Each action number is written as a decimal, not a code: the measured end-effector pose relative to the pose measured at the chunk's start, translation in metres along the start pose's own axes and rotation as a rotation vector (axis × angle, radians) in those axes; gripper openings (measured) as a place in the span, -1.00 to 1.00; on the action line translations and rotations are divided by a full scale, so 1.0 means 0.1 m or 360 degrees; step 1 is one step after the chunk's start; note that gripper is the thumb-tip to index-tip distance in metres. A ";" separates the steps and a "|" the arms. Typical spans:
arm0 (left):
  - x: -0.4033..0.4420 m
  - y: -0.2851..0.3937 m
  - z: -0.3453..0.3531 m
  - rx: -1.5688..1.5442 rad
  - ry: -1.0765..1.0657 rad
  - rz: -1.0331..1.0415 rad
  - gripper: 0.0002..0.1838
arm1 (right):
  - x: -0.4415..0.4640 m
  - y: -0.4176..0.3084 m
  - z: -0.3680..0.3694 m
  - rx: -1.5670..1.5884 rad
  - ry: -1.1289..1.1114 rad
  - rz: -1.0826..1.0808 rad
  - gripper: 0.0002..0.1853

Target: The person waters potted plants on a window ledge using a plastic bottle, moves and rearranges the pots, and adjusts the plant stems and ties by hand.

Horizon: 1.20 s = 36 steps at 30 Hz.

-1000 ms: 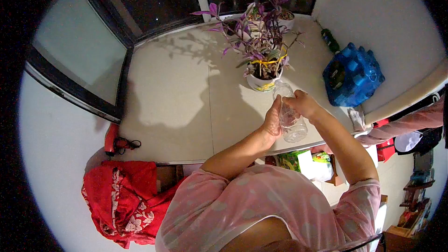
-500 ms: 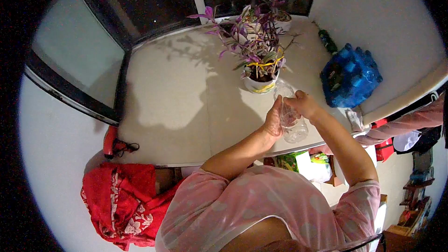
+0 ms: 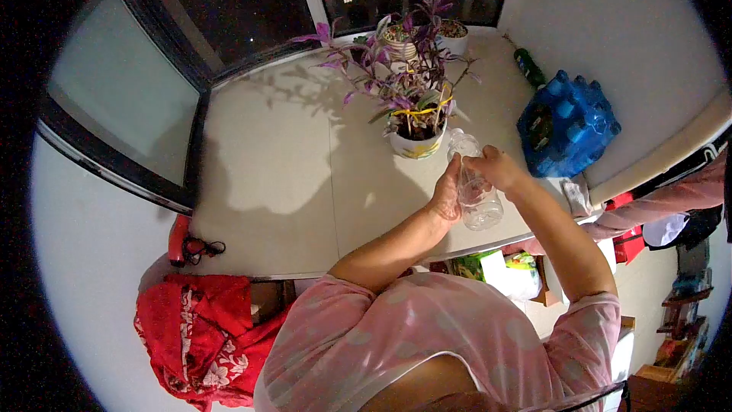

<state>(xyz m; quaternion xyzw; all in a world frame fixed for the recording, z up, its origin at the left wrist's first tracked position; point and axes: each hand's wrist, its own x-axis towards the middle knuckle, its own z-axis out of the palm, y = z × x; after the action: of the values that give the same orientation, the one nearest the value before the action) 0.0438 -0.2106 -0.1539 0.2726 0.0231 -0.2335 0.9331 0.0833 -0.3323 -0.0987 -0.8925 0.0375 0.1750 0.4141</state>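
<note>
A clear plastic bottle is tilted over the front of the ledge, its neck end pointing toward the potted plant. My left hand grips its side from the left, thumb up along it. From the right, my right hand is closed on the bottle's middle with bent fingers. Whether the bottle holds any liquid I cannot tell. Just beyond the neck stands a white pot with a purple-leaved plant tied with yellow string.
More potted plants, including a striped pot, stand by the window. On the right are a blue-wrapped bottle pack and a green bottle. A red hair dryer and red cloth are at the left.
The view has shifted slightly, so the plants and ledge sit a little further left in it. Both hands stay on the bottle in nearly the same pose.
</note>
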 end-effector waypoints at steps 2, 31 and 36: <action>0.02 0.00 0.00 0.0003 -0.0017 -0.0004 -0.42 | 0.04 0.05 0.00 0.0039 -0.0001 -0.0025 -0.64; 0.47 -0.21 0.16 -0.0085 0.0343 0.0080 -0.41 | 0.54 0.31 -0.34 -0.0046 -0.0141 -0.0287 -0.56; 0.47 -0.26 0.26 -0.0160 0.0349 0.0107 -0.40 | 0.41 0.14 -0.44 -0.0251 -0.0120 -0.0242 -0.53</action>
<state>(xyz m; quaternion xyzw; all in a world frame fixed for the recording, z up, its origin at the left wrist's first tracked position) 0.0722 -0.2635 -0.1528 0.2498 0.1276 -0.1695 0.9448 0.1312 -0.3715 -0.0963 -0.9153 -0.0598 0.1789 0.3558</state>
